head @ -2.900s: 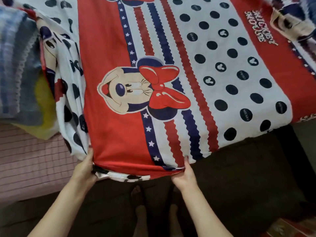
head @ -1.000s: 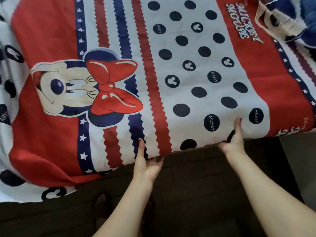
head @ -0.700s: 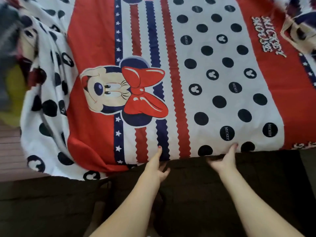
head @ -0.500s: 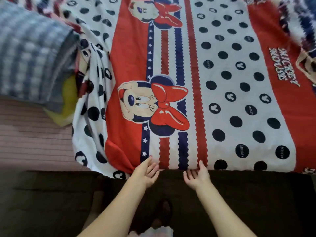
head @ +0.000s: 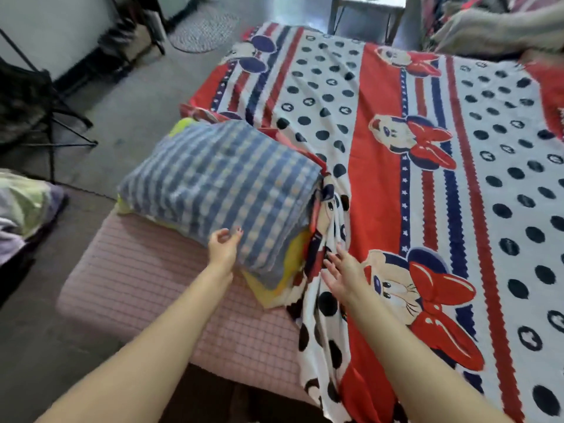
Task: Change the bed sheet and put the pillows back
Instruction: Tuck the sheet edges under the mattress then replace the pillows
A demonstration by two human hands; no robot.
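Bed sheet [head: 381, 190]: red, white, navy cartoon print, spread over most of the bed, left edge bunched in folds beside pillow.
Mattress [head: 146, 288]: pink checked, bare at near-left corner.
Pillow [head: 219, 184]: blue checked, on the bare mattress, over yellow fabric [head: 274, 288].
Right hand [head: 343, 273]: fingers spread, straight, over bunched sheet folds, gripping nothing.
Left hand [head: 222, 248]: fingers loosely curled at pillow's near edge, contact unclear.

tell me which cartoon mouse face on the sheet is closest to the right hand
The lowest mouse face, with its red bow, right beside the right hand; the other faces lie farther up the sheet.
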